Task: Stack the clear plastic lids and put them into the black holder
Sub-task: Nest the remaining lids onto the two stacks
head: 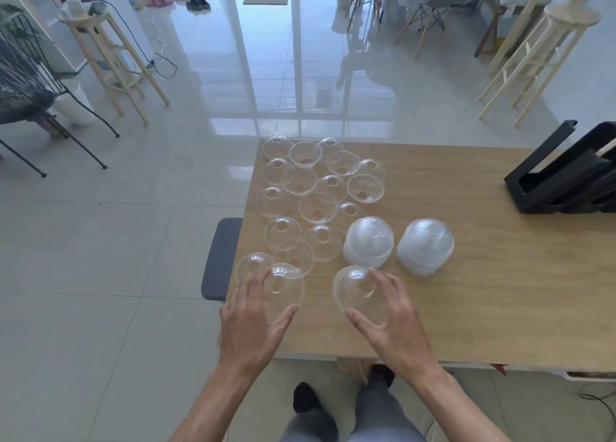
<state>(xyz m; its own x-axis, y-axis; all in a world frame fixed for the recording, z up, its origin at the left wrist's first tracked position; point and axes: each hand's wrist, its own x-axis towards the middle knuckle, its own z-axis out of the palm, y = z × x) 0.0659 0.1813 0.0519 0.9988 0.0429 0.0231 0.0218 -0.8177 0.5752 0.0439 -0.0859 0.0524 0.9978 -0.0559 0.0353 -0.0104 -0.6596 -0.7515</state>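
Holding one dome lid [358, 290] in our right hand [393, 325] and another lid [283, 291] in our left hand [253, 321], fingers spread round each rim, we nest them; two stacks [368, 241] wait, well apart from the black holder [563, 181].

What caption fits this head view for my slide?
Each hand, left hand and right hand, grips a clear lid beside two stacks; black holder waits.

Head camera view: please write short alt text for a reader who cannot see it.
Each hand, left hand and right hand, holds one clear dome lid over a wooden table. Loose lids, two finished stacks and a black holder lie beyond.
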